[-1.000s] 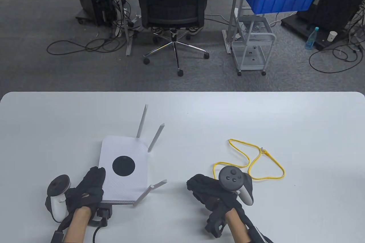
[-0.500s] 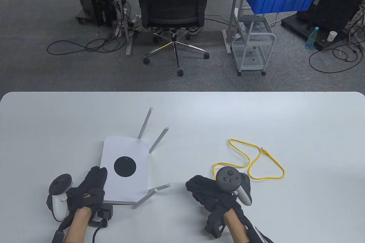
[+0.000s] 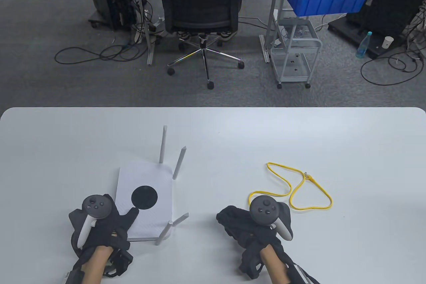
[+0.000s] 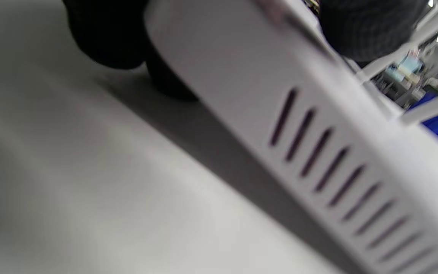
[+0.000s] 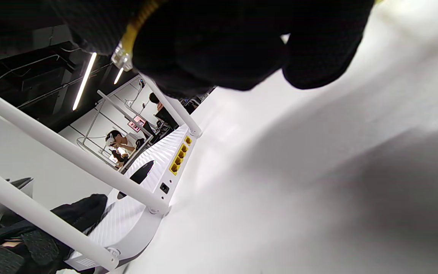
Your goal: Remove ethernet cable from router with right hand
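Beside our right hand [image 3: 253, 227], on its far and outer side, the yellow ethernet cable [image 3: 293, 190] lies in loose loops on the white table [image 3: 332, 137], with one clear plug [image 3: 308, 175] resting free at the far end of the loops. The right wrist view shows the other plug [image 5: 122, 57] gripped in our closed right fingers [image 5: 203, 45], already clear of the router [image 3: 144, 197], which sits well apart toward our left. We count one router, with four white antennas, and one cable with two plugs; a row of yellow ports [image 5: 180, 155] on the router's right-facing edge all look empty, with nothing plugged in. Our left hand [image 3: 106, 227] holds the router's near left corner, thumb on top; the left wrist view is blurred, so we cannot tell how the fingers lie beneath. The right hand is the nearer one to the cable, whose slack trails away from us to the right. We judge the unplugging done, with only setting the plug down remaining.
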`<state>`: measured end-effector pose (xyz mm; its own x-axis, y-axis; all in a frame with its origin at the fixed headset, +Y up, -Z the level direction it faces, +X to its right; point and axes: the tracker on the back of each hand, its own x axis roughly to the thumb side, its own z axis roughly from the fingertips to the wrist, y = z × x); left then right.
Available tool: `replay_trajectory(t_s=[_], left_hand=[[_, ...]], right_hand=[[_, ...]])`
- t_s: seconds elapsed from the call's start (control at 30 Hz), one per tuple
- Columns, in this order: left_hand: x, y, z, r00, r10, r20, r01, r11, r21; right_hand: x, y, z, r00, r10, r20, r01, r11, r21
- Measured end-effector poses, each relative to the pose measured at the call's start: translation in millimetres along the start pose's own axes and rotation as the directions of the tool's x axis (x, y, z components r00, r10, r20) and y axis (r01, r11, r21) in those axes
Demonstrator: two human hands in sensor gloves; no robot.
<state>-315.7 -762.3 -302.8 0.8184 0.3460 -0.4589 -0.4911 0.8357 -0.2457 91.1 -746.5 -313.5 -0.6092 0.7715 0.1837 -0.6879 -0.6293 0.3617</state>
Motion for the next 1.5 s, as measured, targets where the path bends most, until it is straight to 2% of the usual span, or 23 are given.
replay_trajectory(t_s=[0.07,0.2,0.4,0.7,1.03,1.2,1.33,1.5], left_hand=[[7.7,-2.3,3.1,0.994,-0.107,-0.009,0.107,0.994,0.035],[14.9,-4.8,6.2,0.977,-0.213,-0.026,0.215,0.973,0.082],[18.6,-6.7,6.7,0.964,-0.264,-0.043,0.267,0.958,0.102],[27.9,-12.9,11.1,0.914,-0.399,-0.074,0.406,0.899,0.164],[24.6,-11.1,10.1,0.932,-0.359,-0.052,0.362,0.919,0.155],[23.6,-3.8,14.4,0.954,-0.301,-0.016,0.298,0.936,0.189],[27.2,2.2,23.0,0.964,-0.258,0.06,0.237,0.941,0.24],[38.7,1.9,37.7,0.945,-0.259,0.197,0.191,0.932,0.308]], right_hand=[[-0.3,0.3,0.1,1.0,-0.031,-0.001,0.031,0.999,0.009],[-1.2,-0.4,0.0,1.0,-0.016,-0.007,0.016,1.0,0.002],[1.2,-0.9,0.5,1.0,-0.003,-0.001,0.003,1.0,0.0],[-0.3,-5.9,1.3,1.0,-0.001,-0.008,0.001,0.999,-0.032],[-1.5,-7.2,1.2,0.999,0.03,-0.02,-0.031,0.998,-0.047],[-0.2,-7.4,0.8,0.995,0.093,-0.023,-0.094,0.993,-0.065],[3.2,-7.5,1.2,0.976,0.216,-0.03,-0.218,0.971,-0.1],[6.1,-4.5,1.3,0.913,0.404,-0.06,-0.409,0.903,-0.132]])
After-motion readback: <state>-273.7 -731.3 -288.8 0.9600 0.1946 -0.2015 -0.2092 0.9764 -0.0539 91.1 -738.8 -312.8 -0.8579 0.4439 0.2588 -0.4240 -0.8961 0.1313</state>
